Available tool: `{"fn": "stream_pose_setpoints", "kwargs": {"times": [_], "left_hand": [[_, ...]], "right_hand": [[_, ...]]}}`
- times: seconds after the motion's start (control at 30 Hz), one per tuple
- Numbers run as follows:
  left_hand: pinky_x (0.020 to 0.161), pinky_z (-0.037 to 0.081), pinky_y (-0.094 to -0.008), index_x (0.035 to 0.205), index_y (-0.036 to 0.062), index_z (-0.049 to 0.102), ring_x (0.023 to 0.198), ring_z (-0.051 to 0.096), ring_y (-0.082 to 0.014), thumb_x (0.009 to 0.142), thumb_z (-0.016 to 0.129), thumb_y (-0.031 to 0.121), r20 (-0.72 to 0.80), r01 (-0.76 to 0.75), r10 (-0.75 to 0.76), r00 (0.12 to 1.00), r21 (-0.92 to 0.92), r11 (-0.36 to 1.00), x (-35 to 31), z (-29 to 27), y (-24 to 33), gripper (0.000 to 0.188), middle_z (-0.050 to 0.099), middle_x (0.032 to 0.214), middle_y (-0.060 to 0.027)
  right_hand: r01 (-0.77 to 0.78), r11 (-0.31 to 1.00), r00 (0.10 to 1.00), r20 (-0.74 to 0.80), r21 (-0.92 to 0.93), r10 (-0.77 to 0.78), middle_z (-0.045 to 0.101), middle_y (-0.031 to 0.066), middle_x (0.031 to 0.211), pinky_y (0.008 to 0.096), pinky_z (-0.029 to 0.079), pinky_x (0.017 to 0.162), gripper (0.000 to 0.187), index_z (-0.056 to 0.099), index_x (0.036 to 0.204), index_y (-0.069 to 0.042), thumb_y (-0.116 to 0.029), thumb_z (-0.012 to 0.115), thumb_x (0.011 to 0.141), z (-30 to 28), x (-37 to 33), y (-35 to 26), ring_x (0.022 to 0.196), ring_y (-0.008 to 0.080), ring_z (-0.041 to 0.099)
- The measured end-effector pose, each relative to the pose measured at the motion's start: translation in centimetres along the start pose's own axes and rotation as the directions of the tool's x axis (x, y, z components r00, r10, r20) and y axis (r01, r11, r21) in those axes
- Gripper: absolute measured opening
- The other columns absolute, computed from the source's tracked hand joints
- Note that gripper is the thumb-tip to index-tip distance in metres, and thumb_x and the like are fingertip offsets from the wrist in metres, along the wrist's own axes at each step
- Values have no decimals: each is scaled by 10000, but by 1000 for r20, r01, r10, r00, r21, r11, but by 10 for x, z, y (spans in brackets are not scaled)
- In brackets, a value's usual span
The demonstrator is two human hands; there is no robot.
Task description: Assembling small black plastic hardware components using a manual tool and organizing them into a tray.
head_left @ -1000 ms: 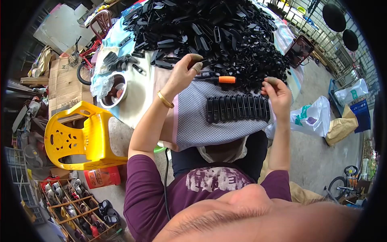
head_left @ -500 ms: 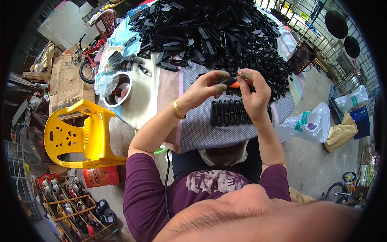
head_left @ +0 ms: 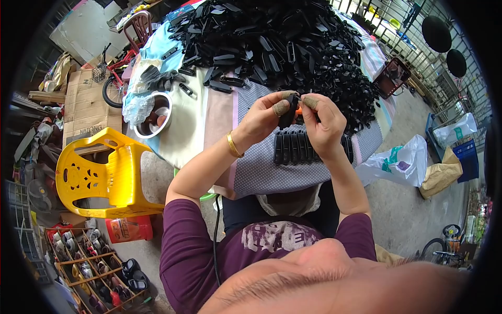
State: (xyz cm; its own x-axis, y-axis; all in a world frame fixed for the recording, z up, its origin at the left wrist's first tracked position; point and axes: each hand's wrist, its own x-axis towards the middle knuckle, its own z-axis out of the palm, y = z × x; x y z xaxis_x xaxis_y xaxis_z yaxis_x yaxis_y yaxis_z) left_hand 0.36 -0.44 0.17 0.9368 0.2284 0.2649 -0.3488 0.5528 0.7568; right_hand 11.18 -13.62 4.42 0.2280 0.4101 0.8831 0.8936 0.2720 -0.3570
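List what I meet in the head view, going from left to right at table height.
Yellow plastic chair → metal bowl → left hand → small black part → right hand → white plastic bag.

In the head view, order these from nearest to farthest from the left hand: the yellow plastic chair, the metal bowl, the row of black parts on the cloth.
1. Row of black parts: just below-right of the left hand.
2. Metal bowl: to the left, on the table.
3. Yellow plastic chair: far left, on the floor.

Left hand (head_left: 264, 118), a second earlier stretched to the black pile (head_left: 282, 47), has been drawn back beside the right hand (head_left: 324, 123), raised off the row of parts (head_left: 308, 147); a black piece (head_left: 288, 111) is now pinched between both.
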Motion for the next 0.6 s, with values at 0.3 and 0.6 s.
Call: {"fn": "stream_pose_setpoints", "kwargs": {"times": [0.3, 0.6], "left_hand": [[821, 521, -285, 1193, 13, 544, 935, 614, -138, 883, 606, 92, -106, -33, 31, 994, -14, 999, -2, 6, -2, 326, 619, 1071, -58], [769, 548, -277, 1168, 19, 561, 909, 630, -140, 879, 605, 94, -186, 40, -47, 981, -43, 998, -5, 7, -3, 302, 638, 1026, -60]], "right_hand": [[157, 956, 972, 208, -248, -106, 634, 118, 913, 324, 516, 657, 197, 641, 933, 42, 12, 663, 740, -5, 1, -14, 773, 251, 617], [25, 988, 948, 318, -150, 25, 574, 147, 1003, 348, 479, 738, 274, 639, 968, 73, -142, 632, 799, -8, -9, -17, 876, 281, 557]]}}
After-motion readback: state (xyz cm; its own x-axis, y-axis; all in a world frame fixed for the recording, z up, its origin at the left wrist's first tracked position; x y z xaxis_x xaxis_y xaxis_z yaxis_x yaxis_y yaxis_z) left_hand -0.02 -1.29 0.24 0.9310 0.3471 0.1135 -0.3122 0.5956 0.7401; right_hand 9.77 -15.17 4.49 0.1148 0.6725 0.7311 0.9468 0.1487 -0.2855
